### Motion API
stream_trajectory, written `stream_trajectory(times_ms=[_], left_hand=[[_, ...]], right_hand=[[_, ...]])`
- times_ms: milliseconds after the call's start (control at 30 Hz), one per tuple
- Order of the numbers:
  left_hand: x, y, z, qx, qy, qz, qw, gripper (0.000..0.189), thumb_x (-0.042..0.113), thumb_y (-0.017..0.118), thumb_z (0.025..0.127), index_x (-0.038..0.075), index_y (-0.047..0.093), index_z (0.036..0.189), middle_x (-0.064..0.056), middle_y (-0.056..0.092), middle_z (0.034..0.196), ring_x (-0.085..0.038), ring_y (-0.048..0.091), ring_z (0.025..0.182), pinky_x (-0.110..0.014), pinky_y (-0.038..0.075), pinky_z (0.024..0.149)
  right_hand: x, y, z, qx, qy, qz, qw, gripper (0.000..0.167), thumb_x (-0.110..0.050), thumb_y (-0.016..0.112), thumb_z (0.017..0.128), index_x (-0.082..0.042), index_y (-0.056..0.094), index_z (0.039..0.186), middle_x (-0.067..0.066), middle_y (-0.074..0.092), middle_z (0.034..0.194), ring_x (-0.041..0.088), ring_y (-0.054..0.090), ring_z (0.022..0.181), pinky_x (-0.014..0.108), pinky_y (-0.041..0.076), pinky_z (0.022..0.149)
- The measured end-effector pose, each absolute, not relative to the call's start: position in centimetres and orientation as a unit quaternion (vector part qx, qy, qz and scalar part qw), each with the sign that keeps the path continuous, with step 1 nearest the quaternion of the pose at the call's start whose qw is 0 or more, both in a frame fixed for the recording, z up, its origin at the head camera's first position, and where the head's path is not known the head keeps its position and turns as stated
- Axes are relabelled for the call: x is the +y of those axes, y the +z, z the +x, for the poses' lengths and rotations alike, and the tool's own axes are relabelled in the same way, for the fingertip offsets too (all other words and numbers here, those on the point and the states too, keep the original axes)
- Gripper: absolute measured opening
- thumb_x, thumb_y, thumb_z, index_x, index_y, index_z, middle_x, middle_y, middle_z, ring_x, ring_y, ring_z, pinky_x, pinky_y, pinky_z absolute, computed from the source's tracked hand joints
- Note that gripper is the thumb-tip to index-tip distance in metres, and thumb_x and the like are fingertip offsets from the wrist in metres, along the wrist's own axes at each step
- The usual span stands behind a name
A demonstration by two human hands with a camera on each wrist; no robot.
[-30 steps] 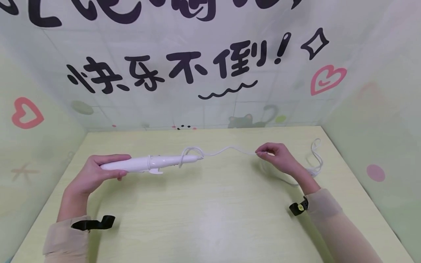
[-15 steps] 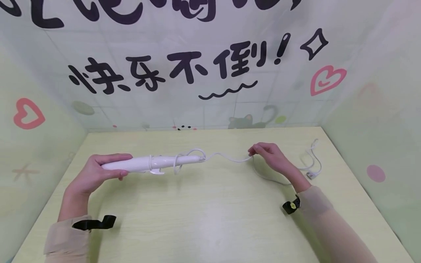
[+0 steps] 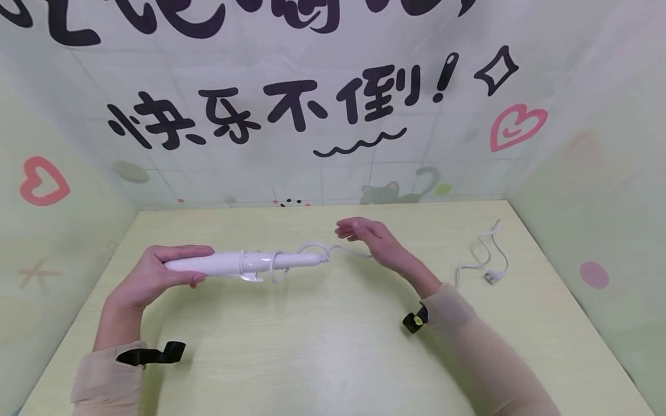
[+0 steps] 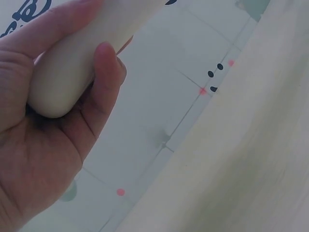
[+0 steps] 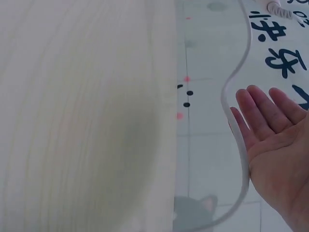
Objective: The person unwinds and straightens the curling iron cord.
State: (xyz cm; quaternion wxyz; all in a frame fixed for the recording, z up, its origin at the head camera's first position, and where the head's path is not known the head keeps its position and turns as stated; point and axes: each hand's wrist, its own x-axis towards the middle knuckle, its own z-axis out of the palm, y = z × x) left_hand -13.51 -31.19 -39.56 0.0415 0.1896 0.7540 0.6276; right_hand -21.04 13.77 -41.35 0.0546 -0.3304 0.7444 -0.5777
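My left hand [image 3: 148, 276] grips the thick, rounded end of a white curling iron [image 3: 224, 264], held level over the table with its thin end to the right. In the left wrist view the fingers and thumb wrap the smooth end of the curling iron [image 4: 72, 63]. A white cord [image 3: 350, 250] leaves the thin end, and loose loops of it circle that part. My right hand [image 3: 378, 240] is just right of the thin end, fingers extended. In the right wrist view the cord [image 5: 239, 140] runs alongside the little-finger edge of the right hand [image 5: 280, 150].
On the right part of the pale wooden table [image 3: 322, 346] lies the cord's far stretch, bent in a loop, with its plug [image 3: 491, 278]. Printed walls [image 3: 333, 179] enclose the table at the back and both sides.
My right hand has moved left toward the curling iron, and its fingers have gone from pinching the cord to extended. Loops round the thin end have shifted left. The left hand stays nearly still.
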Motion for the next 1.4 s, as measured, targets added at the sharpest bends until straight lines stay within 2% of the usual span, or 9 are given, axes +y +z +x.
stream_trajectory(times_ms=[300,367,467,567,633,767,867,1100,1400], left_hand=[[-31.0,-39.1,-13.1,0.754,0.630,0.179,0.050,0.046,-0.021,0.073,0.081,0.001,0.075,0.122,0.003,0.075,0.114,-0.016,0.070,0.071,-0.029,0.060,0.063],[-31.1,-39.1,-13.0,0.758,0.626,0.175,0.049,0.046,-0.020,0.073,0.081,0.001,0.075,0.122,0.003,0.075,0.114,-0.016,0.070,0.071,-0.029,0.060,0.063],[-31.4,-39.1,-12.9,0.762,0.623,0.167,0.047,0.046,-0.020,0.073,0.081,0.002,0.075,0.121,0.004,0.075,0.113,-0.016,0.070,0.071,-0.029,0.060,0.063],[-31.6,-39.2,-13.0,0.763,0.622,0.168,0.049,0.046,-0.020,0.073,0.081,0.001,0.075,0.122,0.005,0.075,0.114,-0.015,0.070,0.072,-0.029,0.060,0.063],[-31.7,-39.2,-13.0,0.764,0.620,0.172,0.049,0.047,-0.020,0.073,0.081,0.001,0.075,0.122,0.005,0.075,0.114,-0.015,0.070,0.072,-0.028,0.060,0.063],[-31.9,-39.3,-13.1,0.764,0.617,0.182,0.053,0.047,-0.022,0.072,0.080,0.000,0.074,0.122,0.003,0.075,0.113,-0.016,0.071,0.070,-0.029,0.060,0.063],[-32.2,-39.5,-13.1,0.767,0.613,0.181,0.057,0.047,-0.021,0.072,0.081,0.000,0.074,0.123,0.003,0.075,0.112,-0.016,0.071,0.070,-0.029,0.061,0.064],[-33.0,-40.2,-13.0,0.773,0.614,0.151,0.043,0.046,-0.019,0.073,0.083,0.002,0.074,0.124,0.005,0.075,0.111,-0.017,0.070,0.070,-0.026,0.059,0.068],[-34.7,-41.0,-12.6,0.737,0.661,0.137,0.017,0.048,-0.025,0.068,0.082,-0.002,0.072,0.124,-0.003,0.077,0.102,-0.017,0.068,0.070,-0.024,0.057,0.067]], right_hand=[[10.7,-41.9,-20.7,0.726,-0.581,-0.343,0.134,0.050,-0.022,0.027,0.114,0.013,0.057,0.134,0.027,0.068,0.123,0.036,0.065,0.118,0.043,0.046,0.109],[10.5,-41.9,-20.6,0.725,-0.579,-0.342,0.149,0.050,-0.021,0.028,0.114,0.013,0.060,0.131,0.026,0.069,0.118,0.036,0.067,0.112,0.043,0.050,0.105],[10.6,-42.0,-20.4,0.726,-0.577,-0.337,0.160,0.048,-0.018,0.031,0.114,0.014,0.064,0.124,0.025,0.071,0.105,0.040,0.066,0.097,0.040,0.055,0.086],[11.3,-41.9,-20.3,0.740,-0.564,-0.333,0.150,0.042,-0.014,0.036,0.112,0.012,0.068,0.118,0.024,0.067,0.092,0.042,0.058,0.085,0.036,0.047,0.073],[11.9,-41.8,-20.3,0.757,-0.547,-0.332,0.134,0.035,-0.012,0.042,0.111,0.007,0.072,0.115,0.022,0.066,0.090,0.039,0.055,0.084,0.034,0.044,0.073],[13.6,-41.4,-20.5,0.784,-0.523,-0.321,0.094,0.021,-0.008,0.058,0.104,0.000,0.077,0.110,0.010,0.062,0.084,0.022,0.051,0.077,0.029,0.043,0.070],[14.9,-40.9,-20.6,0.795,-0.524,-0.300,0.057,0.014,-0.005,0.065,0.100,-0.001,0.077,0.107,0.001,0.055,0.079,0.017,0.044,0.070,0.026,0.037,0.063],[17.8,-39.6,-20.3,0.807,-0.521,-0.277,0.004,0.008,-0.003,0.069,0.097,-0.001,0.077,0.100,0.004,0.050,0.076,0.015,0.041,0.067,0.024,0.034,0.060],[20.2,-39.8,-20.4,0.819,-0.505,-0.273,0.008,0.007,-0.002,0.070,0.096,0.000,0.076,0.099,0.002,0.052,0.075,0.012,0.041,0.064,0.023,0.034,0.058]])
